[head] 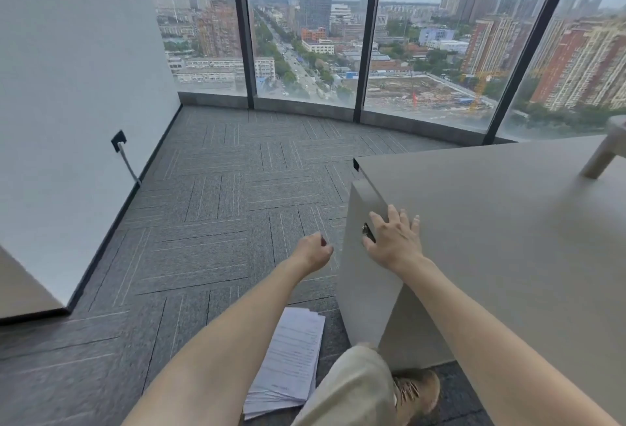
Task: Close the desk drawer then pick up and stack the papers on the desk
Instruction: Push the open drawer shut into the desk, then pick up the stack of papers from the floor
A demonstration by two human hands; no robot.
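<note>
A beige desk (491, 222) fills the right side of the head view. Its drawer front (366, 266) faces left, standing slightly out from the desk body, with a small dark lock beside my thumb. My right hand (393, 242) lies flat with fingers spread against the upper edge of that drawer front. My left hand (313, 251) hovers over the carpet just left of the drawer, fingers loosely curled, holding nothing. A stack of printed papers (288, 361) lies on the carpet below my left forearm, partly hidden by my knee.
Grey carpet tiles (210, 195) stretch to a curved wall of tall windows (305, 36). A white wall (67, 104) with a socket and cable stands at left. My trouser leg and brown shoe (415, 391) are at the desk's foot. A beige object's leg (599, 158) rests on the desk top.
</note>
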